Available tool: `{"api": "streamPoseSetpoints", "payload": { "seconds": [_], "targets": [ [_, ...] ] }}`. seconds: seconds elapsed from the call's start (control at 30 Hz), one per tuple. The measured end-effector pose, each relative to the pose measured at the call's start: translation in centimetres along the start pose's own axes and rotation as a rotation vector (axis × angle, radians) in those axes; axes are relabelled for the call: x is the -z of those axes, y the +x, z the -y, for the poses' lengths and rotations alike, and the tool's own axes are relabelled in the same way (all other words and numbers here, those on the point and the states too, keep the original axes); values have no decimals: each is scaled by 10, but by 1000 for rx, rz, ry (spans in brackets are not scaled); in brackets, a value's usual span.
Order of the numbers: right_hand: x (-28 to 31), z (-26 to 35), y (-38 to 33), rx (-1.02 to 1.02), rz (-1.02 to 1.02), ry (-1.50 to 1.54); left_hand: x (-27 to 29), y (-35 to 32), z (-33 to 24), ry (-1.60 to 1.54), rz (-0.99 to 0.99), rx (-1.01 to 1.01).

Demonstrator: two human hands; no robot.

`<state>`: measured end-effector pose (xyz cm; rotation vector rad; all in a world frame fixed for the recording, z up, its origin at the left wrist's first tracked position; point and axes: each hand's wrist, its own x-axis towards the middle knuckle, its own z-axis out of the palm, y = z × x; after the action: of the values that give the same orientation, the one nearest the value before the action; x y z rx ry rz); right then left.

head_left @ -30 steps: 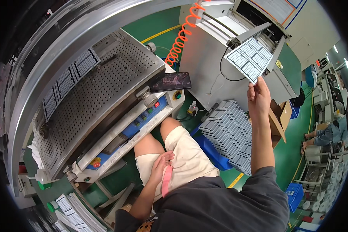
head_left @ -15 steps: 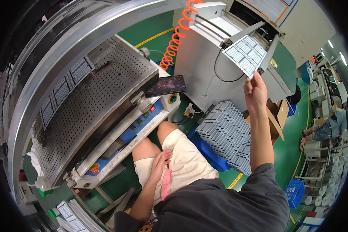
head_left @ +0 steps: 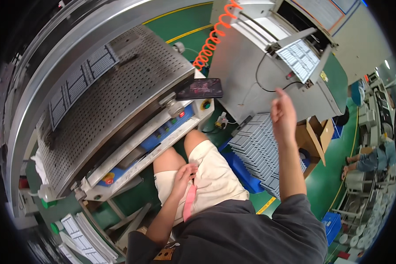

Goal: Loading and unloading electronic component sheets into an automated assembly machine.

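- Now my right hand [head_left: 284,118] holds nothing; earlier it was holding the white sheet of small parts [head_left: 300,58], which now lies on the tilted tray of the grey machine [head_left: 251,79], above my loosely spread fingers.
- My left hand [head_left: 183,176] rests on my thigh, fingers relaxed, touching a pink strip [head_left: 189,202].
- A dark phone [head_left: 200,89] lies on the perforated table [head_left: 114,88]; stacked white trays [head_left: 259,152] stand below my right arm.

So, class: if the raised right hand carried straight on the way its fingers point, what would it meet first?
Probably the white gridded sheet on the grey machine's tray; the right hand is empty, and depth is unclear.
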<state>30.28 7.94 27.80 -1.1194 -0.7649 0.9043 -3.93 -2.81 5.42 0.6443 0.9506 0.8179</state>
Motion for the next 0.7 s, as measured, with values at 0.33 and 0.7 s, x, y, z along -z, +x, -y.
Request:
{"api": "streamPoseSetpoints", "payload": {
  "seconds": [0.33,0.7],
  "targets": [
    [-68,-209,-141,-60,615,-490,3,10,20,-89,-216,65],
    [-94,-224,-141,99,770,-739,21,21,51,-288,-289,392]
  ]
}}
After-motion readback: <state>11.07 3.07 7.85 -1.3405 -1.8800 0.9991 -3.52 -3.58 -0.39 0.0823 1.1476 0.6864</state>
